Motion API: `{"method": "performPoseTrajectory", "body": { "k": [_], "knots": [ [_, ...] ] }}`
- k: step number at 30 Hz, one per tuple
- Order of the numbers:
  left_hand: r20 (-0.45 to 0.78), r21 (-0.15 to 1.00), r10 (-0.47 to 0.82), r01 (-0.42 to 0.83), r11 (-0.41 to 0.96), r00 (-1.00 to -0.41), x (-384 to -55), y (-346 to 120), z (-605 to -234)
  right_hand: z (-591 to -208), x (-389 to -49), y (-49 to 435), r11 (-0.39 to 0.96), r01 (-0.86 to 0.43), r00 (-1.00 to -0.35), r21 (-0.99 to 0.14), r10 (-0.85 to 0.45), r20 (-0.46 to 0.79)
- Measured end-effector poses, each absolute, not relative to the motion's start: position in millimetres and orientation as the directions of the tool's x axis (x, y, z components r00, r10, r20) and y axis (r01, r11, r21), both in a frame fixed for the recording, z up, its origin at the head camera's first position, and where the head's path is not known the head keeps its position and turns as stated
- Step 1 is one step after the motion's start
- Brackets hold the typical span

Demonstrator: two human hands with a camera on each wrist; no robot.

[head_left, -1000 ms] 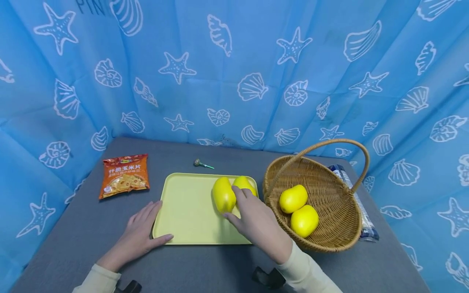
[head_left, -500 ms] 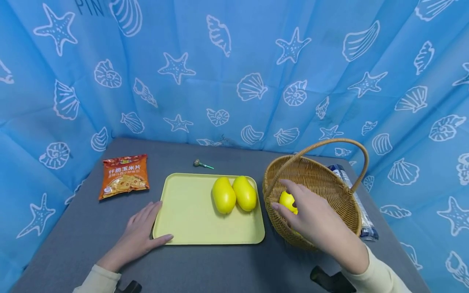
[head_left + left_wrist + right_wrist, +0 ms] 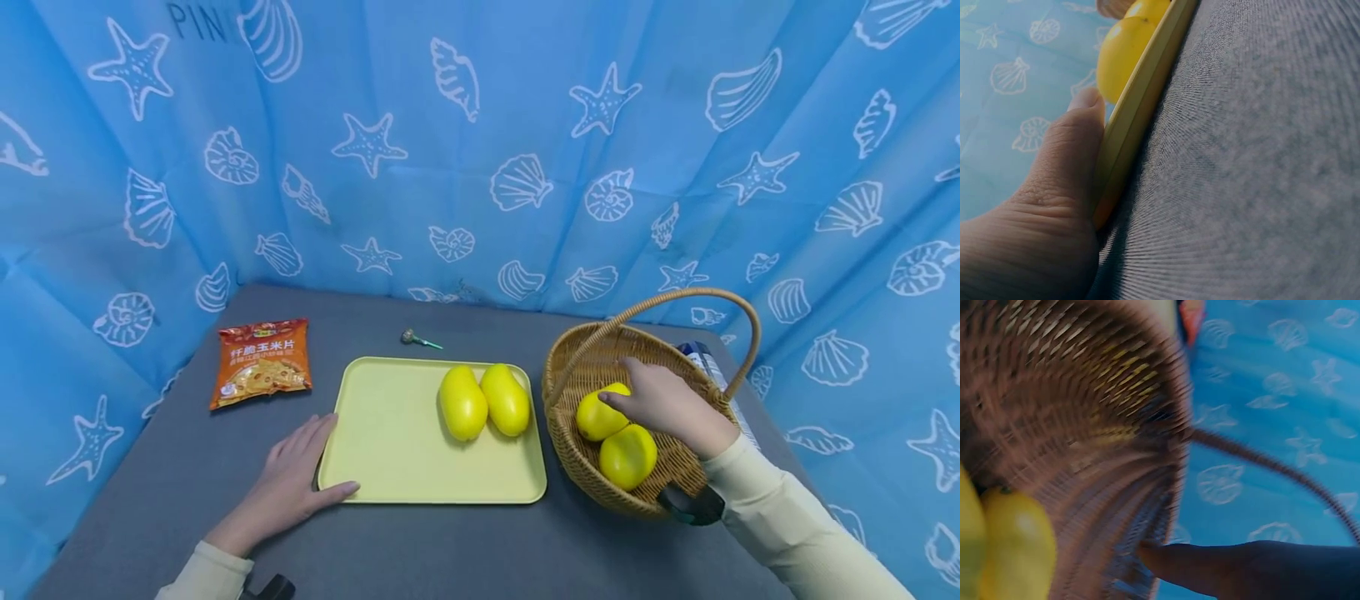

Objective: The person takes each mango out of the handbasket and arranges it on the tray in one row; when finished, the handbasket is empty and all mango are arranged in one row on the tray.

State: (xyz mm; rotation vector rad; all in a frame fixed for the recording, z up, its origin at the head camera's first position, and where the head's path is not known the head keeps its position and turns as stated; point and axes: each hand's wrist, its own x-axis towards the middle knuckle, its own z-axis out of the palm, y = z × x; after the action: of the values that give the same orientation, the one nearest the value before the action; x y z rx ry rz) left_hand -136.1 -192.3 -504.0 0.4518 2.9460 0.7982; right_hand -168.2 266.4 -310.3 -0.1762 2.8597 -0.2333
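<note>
A pale yellow tray (image 3: 390, 433) lies mid-table, with two yellow mangoes (image 3: 462, 404) side by side near its right end. My left hand (image 3: 288, 475) rests at the tray's left edge, fingers straight along the side and thumb (image 3: 1075, 140) against the front rim. Inside the wicker basket (image 3: 566, 467) lie two more mangoes (image 3: 628, 457). My right hand (image 3: 663, 404) is over the basket, thumb overlapping the farther basket mango (image 3: 596, 417) in the head view. In the right wrist view, a finger (image 3: 1210, 565) near the rim stands apart from the mangoes (image 3: 1019, 550).
At the back left lies an orange snack bag (image 3: 264, 362). Behind the tray is a small round-headed thing (image 3: 408, 336) with a green stick. A blue and silver packet (image 3: 697, 354) sits behind the basket, whose tall handle (image 3: 693, 292) arches up. A blue shell-print curtain (image 3: 450, 167) closes the back.
My right hand has left the mangoes on the tray, moved right to the basket, then farther in and back. The left hand stays at the tray. The head view has shifted slightly.
</note>
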Motion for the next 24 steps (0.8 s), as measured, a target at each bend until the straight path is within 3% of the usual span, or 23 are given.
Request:
{"method": "performPoseTrajectory", "body": {
  "k": [13, 24],
  "knots": [
    [0.021, 0.498, 0.299, 0.269, 0.824, -0.954, -138, -191, -505, -340, -194, 285, 0.987, 0.008, -0.860, -0.161, -0.075, -0.504],
    [0.024, 0.500, 0.295, 0.267, 0.824, -0.955, -137, -193, -505, -350, -196, 276, 0.983, -0.010, -0.865, -0.182, -0.100, -0.492]
  ]
}}
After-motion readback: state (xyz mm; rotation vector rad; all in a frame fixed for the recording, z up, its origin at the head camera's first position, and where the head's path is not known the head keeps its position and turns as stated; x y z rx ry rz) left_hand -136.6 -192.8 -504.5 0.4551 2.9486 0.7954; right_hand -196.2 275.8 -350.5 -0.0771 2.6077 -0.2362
